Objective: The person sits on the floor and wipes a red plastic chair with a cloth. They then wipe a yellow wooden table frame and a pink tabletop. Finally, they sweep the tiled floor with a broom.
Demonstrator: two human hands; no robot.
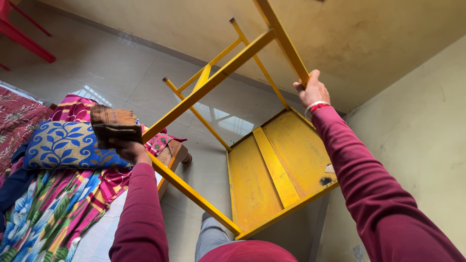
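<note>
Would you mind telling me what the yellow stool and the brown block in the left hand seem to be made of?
Yellow stool: probably painted metal; thin square bars, flat panel seat, worn dark spots in glossy paint. Brown block: possibly a wood-backed brush or sanding block; streaked brown face, unclear.

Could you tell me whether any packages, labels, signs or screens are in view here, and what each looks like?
None can be seen: no package, label, sign or screen.
The left hand holds a brown folded cloth against the yellow table frame.
The right hand grips one yellow leg.
A small pale scrap sits at the tabletop's edge; too small to identify.
</note>
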